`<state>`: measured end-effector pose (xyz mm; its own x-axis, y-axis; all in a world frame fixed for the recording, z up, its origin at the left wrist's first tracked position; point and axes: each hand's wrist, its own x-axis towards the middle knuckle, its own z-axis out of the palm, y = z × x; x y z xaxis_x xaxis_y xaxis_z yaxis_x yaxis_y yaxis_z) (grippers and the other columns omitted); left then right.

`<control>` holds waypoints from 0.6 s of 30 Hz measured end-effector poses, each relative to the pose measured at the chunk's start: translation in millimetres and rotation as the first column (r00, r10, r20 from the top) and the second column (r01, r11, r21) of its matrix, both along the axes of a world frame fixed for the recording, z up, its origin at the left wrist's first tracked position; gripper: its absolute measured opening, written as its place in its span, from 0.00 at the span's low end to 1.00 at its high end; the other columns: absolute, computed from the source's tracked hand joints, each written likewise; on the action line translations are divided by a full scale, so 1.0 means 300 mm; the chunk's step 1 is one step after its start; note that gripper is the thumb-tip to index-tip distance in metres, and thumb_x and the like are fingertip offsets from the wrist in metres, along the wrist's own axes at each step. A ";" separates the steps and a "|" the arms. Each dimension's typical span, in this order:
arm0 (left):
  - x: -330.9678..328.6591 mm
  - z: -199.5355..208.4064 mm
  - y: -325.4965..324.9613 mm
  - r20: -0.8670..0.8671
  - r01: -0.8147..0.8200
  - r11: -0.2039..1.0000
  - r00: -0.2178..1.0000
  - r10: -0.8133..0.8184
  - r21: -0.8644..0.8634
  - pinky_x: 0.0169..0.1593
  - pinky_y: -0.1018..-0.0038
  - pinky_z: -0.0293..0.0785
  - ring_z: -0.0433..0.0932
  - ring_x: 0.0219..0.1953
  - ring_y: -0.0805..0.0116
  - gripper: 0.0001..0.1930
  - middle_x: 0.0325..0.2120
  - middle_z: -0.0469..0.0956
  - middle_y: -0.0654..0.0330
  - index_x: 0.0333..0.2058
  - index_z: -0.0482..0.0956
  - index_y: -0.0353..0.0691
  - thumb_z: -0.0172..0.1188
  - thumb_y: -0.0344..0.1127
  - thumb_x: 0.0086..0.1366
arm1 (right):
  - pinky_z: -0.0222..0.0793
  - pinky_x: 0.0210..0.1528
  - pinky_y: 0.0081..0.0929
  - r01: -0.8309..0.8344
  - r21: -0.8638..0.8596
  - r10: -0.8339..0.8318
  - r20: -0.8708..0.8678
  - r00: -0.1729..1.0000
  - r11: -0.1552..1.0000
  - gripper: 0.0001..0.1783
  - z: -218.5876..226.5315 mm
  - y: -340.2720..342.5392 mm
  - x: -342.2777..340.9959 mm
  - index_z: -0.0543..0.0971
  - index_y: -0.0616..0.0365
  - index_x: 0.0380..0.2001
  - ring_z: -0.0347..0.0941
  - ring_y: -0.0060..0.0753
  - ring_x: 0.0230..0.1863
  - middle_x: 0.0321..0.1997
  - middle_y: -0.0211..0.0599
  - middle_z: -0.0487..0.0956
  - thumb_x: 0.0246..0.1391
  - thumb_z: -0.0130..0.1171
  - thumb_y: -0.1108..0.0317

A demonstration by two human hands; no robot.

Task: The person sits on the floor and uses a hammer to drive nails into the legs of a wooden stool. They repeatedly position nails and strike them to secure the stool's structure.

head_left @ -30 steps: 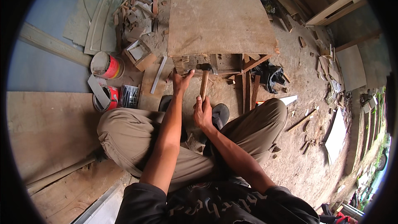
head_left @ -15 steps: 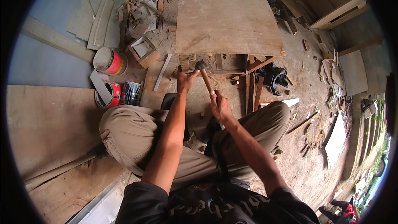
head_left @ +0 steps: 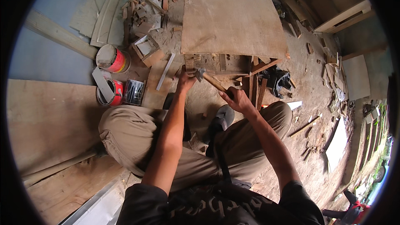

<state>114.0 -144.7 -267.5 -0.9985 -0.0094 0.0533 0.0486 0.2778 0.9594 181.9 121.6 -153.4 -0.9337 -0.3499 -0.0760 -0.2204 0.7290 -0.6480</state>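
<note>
My right hand (head_left: 237, 99) is wrapped round the wooden handle of a hammer (head_left: 214, 84), which slants up and left. The hammer's metal head is close beside my left hand (head_left: 186, 81); I cannot tell if they touch. My left hand is closed at the near left corner of a wooden frame (head_left: 229, 73), by a short upright piece of wood (head_left: 189, 62). What its fingers hold, if anything, is hidden. A pale plywood panel (head_left: 233, 16) lies on top of the frame and hides most of it.
Two red paint cans (head_left: 112, 60) and a dark can (head_left: 133, 91) stand at the left by a wooden box (head_left: 148, 51). Wood offcuts (head_left: 146, 14) are heaped at the far left. A black plastic bag (head_left: 278, 81) lies right of the frame. Scraps litter the floor at right.
My right hand has moved right with the hammer, whose handle now lies flatter and whose head is slightly lower. My left hand's outstretched digit has drawn in. The view has shifted slightly.
</note>
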 end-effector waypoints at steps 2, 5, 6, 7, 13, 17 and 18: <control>0.004 -0.010 -0.024 -0.055 0.060 0.998 0.997 -0.058 0.036 0.57 0.64 0.70 0.75 0.53 0.54 0.41 0.50 0.75 0.50 0.59 0.65 0.35 0.76 0.37 0.47 | 0.66 0.24 0.40 0.140 -0.177 -0.108 0.179 0.978 0.974 0.29 0.017 -0.054 0.033 0.75 0.66 0.26 0.72 0.46 0.17 0.18 0.48 0.73 0.63 0.56 0.45; 0.020 -0.016 -0.030 -0.078 -0.149 0.989 0.986 0.150 0.022 0.59 0.62 0.68 0.72 0.56 0.50 0.44 0.52 0.73 0.49 0.60 0.64 0.36 0.77 0.37 0.45 | 0.60 0.18 0.22 0.509 -0.438 -0.251 0.522 0.815 0.741 0.29 0.038 -0.203 0.141 0.73 0.58 0.34 0.63 0.19 0.17 0.22 0.24 0.68 0.64 0.50 0.38; 0.025 -0.015 -0.028 -0.044 -0.178 0.983 0.983 0.179 0.040 0.60 0.62 0.68 0.71 0.56 0.50 0.44 0.52 0.73 0.49 0.61 0.64 0.37 0.77 0.37 0.45 | 0.62 0.19 0.22 0.624 -0.503 -0.206 0.655 0.727 0.598 0.29 0.048 -0.248 0.182 0.73 0.58 0.36 0.63 0.20 0.17 0.21 0.27 0.68 0.66 0.47 0.38; 0.016 -0.008 -0.036 -0.102 -0.108 0.990 0.990 0.099 -0.086 0.58 0.61 0.70 0.72 0.55 0.50 0.40 0.52 0.73 0.48 0.58 0.68 0.37 0.77 0.37 0.46 | 0.64 0.19 0.23 0.701 -0.533 -0.186 0.718 0.671 0.473 0.29 0.050 -0.312 0.194 0.71 0.57 0.39 0.63 0.21 0.18 0.21 0.28 0.67 0.67 0.44 0.39; 0.000 0.062 -0.037 -0.092 -0.082 0.996 0.993 0.080 -0.025 0.46 0.65 0.74 0.80 0.41 0.58 0.22 0.38 0.81 0.54 0.42 0.79 0.34 0.74 0.41 0.55 | 0.60 0.19 0.28 0.860 -0.495 -0.140 0.849 0.510 0.127 0.29 0.053 -0.463 0.286 0.67 0.56 0.39 0.57 0.24 0.16 0.22 0.30 0.63 0.67 0.40 0.37; 0.014 0.114 -0.035 -0.032 -0.087 0.982 0.996 0.082 -0.166 0.46 0.67 0.73 0.80 0.42 0.61 0.21 0.37 0.82 0.54 0.42 0.80 0.34 0.71 0.46 0.58 | 0.60 0.19 0.28 0.841 -0.490 -0.175 0.829 0.530 0.228 0.30 0.024 -0.410 0.288 0.67 0.57 0.40 0.56 0.23 0.16 0.22 0.30 0.62 0.67 0.40 0.37; 0.014 0.120 -0.035 -0.050 -0.091 0.976 0.995 0.082 -0.200 0.45 0.67 0.73 0.81 0.41 0.60 0.21 0.37 0.83 0.54 0.42 0.81 0.34 0.71 0.46 0.59 | 0.59 0.19 0.28 0.832 -0.493 -0.193 0.817 0.544 0.255 0.30 0.016 -0.398 0.282 0.67 0.57 0.40 0.56 0.23 0.17 0.22 0.30 0.62 0.67 0.40 0.37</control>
<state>118.2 -155.1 -231.6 -0.9914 -0.0804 0.1037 0.0540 0.4705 0.8807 266.6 2.3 -148.6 -0.7899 0.0186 -0.6130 0.5600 -0.3855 -0.7333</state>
